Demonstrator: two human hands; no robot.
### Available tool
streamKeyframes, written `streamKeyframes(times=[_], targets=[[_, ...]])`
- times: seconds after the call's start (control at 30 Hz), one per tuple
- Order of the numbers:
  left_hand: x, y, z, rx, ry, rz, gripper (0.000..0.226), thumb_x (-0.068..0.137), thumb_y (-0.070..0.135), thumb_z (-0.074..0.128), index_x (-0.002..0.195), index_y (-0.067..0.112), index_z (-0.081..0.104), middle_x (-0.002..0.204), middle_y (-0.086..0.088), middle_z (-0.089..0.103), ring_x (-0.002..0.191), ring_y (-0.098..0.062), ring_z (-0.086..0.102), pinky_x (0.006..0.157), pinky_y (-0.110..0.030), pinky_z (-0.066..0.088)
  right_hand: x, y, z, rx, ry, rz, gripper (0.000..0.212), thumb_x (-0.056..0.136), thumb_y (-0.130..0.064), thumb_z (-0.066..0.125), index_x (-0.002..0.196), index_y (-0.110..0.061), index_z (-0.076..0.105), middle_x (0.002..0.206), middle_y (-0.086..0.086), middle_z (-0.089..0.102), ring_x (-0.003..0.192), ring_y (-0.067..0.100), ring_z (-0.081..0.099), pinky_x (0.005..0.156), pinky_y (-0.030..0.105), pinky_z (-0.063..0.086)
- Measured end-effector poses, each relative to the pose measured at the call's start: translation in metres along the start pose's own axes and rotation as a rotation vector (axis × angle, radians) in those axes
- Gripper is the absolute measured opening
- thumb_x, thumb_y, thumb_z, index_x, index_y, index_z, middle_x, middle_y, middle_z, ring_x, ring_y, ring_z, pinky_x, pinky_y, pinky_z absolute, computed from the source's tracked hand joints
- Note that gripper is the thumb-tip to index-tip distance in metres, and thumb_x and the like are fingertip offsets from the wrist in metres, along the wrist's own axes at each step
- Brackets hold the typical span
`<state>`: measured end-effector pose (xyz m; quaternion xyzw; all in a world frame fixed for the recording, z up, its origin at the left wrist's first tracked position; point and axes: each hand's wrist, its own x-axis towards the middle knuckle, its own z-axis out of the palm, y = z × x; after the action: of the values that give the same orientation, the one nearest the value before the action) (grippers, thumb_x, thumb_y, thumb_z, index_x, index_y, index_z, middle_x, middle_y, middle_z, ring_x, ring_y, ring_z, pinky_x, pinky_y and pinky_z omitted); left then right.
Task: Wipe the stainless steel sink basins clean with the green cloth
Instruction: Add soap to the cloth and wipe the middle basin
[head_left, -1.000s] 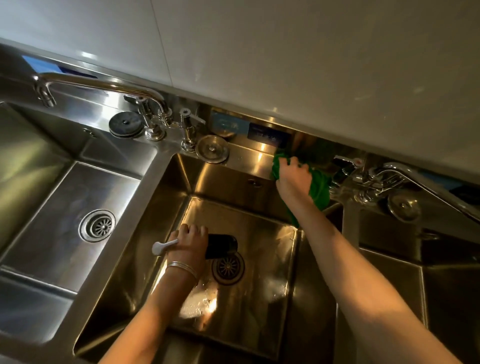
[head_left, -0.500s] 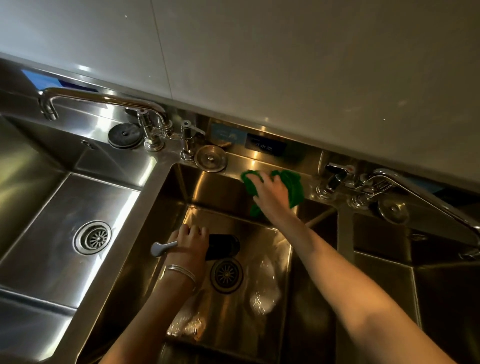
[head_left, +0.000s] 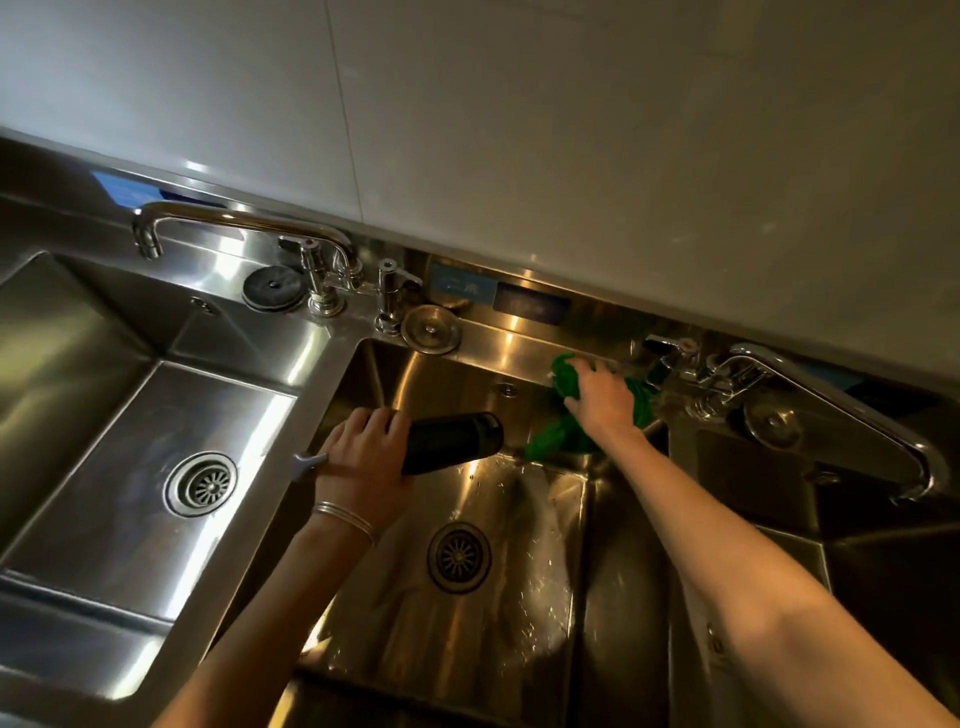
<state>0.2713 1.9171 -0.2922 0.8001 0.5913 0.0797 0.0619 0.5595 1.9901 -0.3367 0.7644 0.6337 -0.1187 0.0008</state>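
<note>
Both hands are at work inside the middle stainless steel sink basin (head_left: 545, 561). Fingers spread fairly flat, the right hand (head_left: 602, 397) presses the crumpled green cloth (head_left: 563, 382) against the basin's back wall and upper ledge, cloth bunching out beneath the palm. Fingers curled, the left hand (head_left: 363, 452) grips a dark cylindrical bottle with a pale grey handle (head_left: 452, 441), held level above the round drain strainer (head_left: 458, 556) below both wrists.
</note>
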Motion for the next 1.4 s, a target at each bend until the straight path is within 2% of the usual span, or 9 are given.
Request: streamKeyframes(times=[0.13,0.37,0.5,0.63,0.8,1.07,1.17,1.3,1.4], targets=[[-0.013,-0.008,-0.010,-0.065,0.076,-0.020,0.050,0.056,0.023,0.084,0.101,0.014,0.066,0.088,-0.004,0.067,0.076,-0.024,0.061,0.061,-0.035,0.050,0.030,-0.018,-0.007,-0.005,0.011,0.145,0.048,0.089,-0.017,0.060,0.132,-0.011,0.041,0.127,0.019,0.049,0.115,0.041,0.050,0.088,0.044,0.048],[-0.011,-0.015,-0.030,0.000,0.102,-0.106,0.049,0.060,0.026,0.079,0.104,0.013,0.063,0.094,-0.010,0.067,0.085,-0.034,0.061,0.068,-0.040,0.052,0.013,-0.080,0.018,-0.077,-0.019,-0.270,0.059,0.086,-0.015,0.062,0.139,-0.017,0.036,0.141,0.009,0.041,0.127,0.038,0.039,0.097,0.044,0.043],[0.013,-0.002,-0.040,-0.035,0.107,-0.113,0.053,0.066,0.023,0.078,0.114,0.013,0.059,0.105,-0.012,0.064,0.097,-0.033,0.056,0.079,-0.042,0.049,-0.019,-0.054,0.027,0.046,-0.191,-0.315,0.061,0.084,-0.020,0.063,0.139,-0.023,0.037,0.141,0.004,0.040,0.125,0.032,0.042,0.096,0.041,0.042],[0.054,0.020,-0.036,-0.005,0.105,0.010,0.054,0.066,0.022,0.077,0.116,0.012,0.058,0.110,-0.012,0.062,0.102,-0.033,0.054,0.085,-0.045,0.045,-0.073,-0.009,0.041,0.357,-0.032,-0.261,0.055,0.072,-0.017,0.066,0.125,-0.023,0.057,0.120,0.003,0.059,0.104,0.027,0.060,0.087,0.030,0.047],[0.108,0.063,-0.028,0.078,0.026,0.140,0.055,0.077,0.030,0.068,0.126,0.016,0.047,0.125,-0.007,0.053,0.117,-0.026,0.045,0.099,-0.041,0.036,-0.111,0.032,0.022,0.514,-0.001,-0.194,0.056,0.072,-0.011,0.073,0.125,-0.019,0.058,0.120,0.001,0.061,0.109,0.019,0.057,0.092,0.024,0.043],[0.157,0.144,-0.033,0.382,-0.115,0.232,0.056,0.077,0.026,0.069,0.126,0.015,0.045,0.128,-0.008,0.049,0.124,-0.026,0.036,0.097,-0.041,0.043,-0.135,0.064,0.005,0.653,-0.086,-0.122,0.065,0.065,-0.023,0.063,0.126,-0.039,0.050,0.122,-0.011,0.053,0.112,0.012,0.051,0.097,0.033,0.043],[0.169,0.167,-0.034,0.496,-0.122,0.263,0.052,0.080,0.022,0.068,0.126,0.013,0.047,0.128,-0.009,0.050,0.125,-0.028,0.036,0.101,-0.041,0.039,-0.134,0.071,-0.005,0.656,-0.075,-0.111,0.064,0.066,-0.020,0.065,0.127,-0.036,0.051,0.119,-0.009,0.055,0.107,0.009,0.052,0.095,0.026,0.044],[0.183,0.201,-0.038,0.707,-0.127,0.367,0.044,0.085,0.020,0.062,0.127,0.013,0.051,0.134,-0.011,0.045,0.126,-0.028,0.037,0.108,-0.042,0.031,-0.131,0.077,-0.018,0.646,-0.041,-0.145,0.068,0.058,-0.037,0.055,0.126,-0.033,0.054,0.115,-0.008,0.057,0.103,0.010,0.056,0.088,0.021,0.045],[0.186,0.227,-0.034,0.898,-0.129,0.493,0.042,0.088,0.021,0.058,0.127,0.010,0.051,0.136,-0.013,0.044,0.127,-0.029,0.038,0.110,-0.044,0.028,-0.136,0.077,-0.021,0.671,-0.042,-0.131,0.064,0.064,-0.025,0.062,0.126,-0.036,0.053,0.116,-0.010,0.056,0.103,0.009,0.055,0.090,0.024,0.046]])
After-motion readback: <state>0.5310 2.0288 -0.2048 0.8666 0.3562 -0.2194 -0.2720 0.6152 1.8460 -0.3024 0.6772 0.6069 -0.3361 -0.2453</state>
